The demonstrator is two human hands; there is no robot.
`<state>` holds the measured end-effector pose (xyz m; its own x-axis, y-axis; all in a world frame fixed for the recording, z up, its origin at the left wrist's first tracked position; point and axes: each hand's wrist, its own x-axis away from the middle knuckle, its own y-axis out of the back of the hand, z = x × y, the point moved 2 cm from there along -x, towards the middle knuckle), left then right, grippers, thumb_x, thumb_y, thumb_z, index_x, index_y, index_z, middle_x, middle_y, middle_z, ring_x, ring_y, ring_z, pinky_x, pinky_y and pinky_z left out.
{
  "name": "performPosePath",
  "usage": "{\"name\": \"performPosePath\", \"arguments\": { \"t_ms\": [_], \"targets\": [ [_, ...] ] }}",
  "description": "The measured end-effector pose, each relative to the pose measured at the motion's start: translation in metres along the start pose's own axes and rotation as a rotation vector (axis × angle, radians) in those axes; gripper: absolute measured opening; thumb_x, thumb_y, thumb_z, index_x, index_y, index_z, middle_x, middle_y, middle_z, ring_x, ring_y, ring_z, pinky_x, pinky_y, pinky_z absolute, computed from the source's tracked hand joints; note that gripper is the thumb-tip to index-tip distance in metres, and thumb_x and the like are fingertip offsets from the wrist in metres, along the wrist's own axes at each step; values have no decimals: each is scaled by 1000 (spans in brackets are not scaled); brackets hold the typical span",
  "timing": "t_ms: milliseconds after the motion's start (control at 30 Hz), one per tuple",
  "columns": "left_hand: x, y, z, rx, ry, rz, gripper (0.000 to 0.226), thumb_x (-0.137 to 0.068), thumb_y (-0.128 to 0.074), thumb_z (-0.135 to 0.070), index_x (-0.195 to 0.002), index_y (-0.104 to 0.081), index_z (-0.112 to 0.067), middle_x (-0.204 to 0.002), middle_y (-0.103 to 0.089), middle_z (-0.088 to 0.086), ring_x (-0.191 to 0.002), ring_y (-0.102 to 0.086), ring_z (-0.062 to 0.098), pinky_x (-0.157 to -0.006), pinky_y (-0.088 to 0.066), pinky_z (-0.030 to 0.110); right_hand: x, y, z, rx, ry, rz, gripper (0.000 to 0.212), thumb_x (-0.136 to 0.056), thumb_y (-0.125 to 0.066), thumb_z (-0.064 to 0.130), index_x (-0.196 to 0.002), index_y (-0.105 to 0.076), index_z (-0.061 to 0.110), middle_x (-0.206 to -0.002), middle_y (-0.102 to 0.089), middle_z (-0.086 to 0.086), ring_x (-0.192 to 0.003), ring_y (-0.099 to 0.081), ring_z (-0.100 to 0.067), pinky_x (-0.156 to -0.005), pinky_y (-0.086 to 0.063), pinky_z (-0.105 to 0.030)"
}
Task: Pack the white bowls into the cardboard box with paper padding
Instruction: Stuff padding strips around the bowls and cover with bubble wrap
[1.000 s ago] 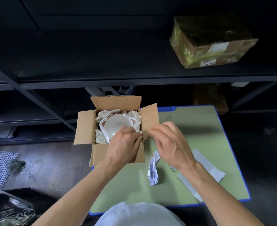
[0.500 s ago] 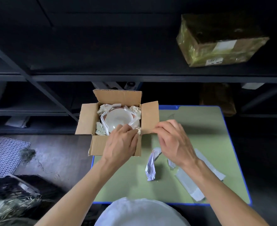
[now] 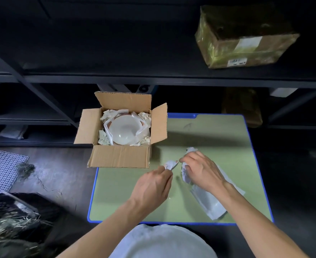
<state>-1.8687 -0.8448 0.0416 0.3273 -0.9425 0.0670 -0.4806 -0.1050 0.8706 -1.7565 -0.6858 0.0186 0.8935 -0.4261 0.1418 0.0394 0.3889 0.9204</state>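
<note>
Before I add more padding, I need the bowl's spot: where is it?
Head view: the white bowl sits in the open cardboard box, ringed by crumpled paper, at the green mat's far-left corner.

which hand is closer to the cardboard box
Left. The left hand, pinching a paper scrap, is just off the cardboard box; the right hand grips crumpled paper farther right.
</note>
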Motion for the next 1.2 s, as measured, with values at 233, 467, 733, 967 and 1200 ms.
{"name": "performPosePath", "arguments": {
  "t_ms": [233, 467, 733, 967, 1200],
  "targets": [
    [-10, -69, 34, -272, 391, 311, 56, -97, -36, -63, -122, -44, -13, -116, -51, 4, -103, -58, 20, -84, -46, 31, 0, -34, 5, 61, 103, 137, 43, -91, -50, 7, -132, -62, 15, -129, -61, -2, -116, -53, -27, -91, -45, -38],
    [-10, -84, 41, -130, 442, 210, 29, -100, -40, -30, -125, -45, -15, -118, -54, 3, -106, -58, 17, -91, -45, 28, -18, -67, 23, 164, 220, 228, 52, -86, -56, 4, -134, -54, 21, -133, -53, -1, -120, -47, -27, -100, -37, -37],
    [13, -54, 30, 17, 372, 88, 16, -99, -39, -24, -107, -51, -16, -102, -61, 4, -86, -60, 25, -63, -32, 28, -10, -52, 26, 67, 301, 83, 18, -95, -63, 26, -111, -69, 21, -103, -70, 4, -98, -59, -21, -93, -46, -36],
    [11, -25, 5, -19, 282, -18, 26, -103, -34, -34, -117, -52, -23, -107, -62, -2, -89, -61, 22, -65, -29, 26, -13, -6, 29, 39, 308, 99, 23, -103, -48, 36, -113, -68, 28, -104, -67, 8, -101, -59, -18, -83, -47, -32],
    [10, 36, -15, -39, 254, -220, 17, -99, -43, -37, -99, -42, -20, -64, -44, -6, -55, -35, 24, -52, -20, 35, -16, 57, 52, 34, 368, -107, 18, -99, -57, 32, -103, -71, 22, -92, -70, 7, -85, -62, -21, -70, -51, -38]
  ]
}}
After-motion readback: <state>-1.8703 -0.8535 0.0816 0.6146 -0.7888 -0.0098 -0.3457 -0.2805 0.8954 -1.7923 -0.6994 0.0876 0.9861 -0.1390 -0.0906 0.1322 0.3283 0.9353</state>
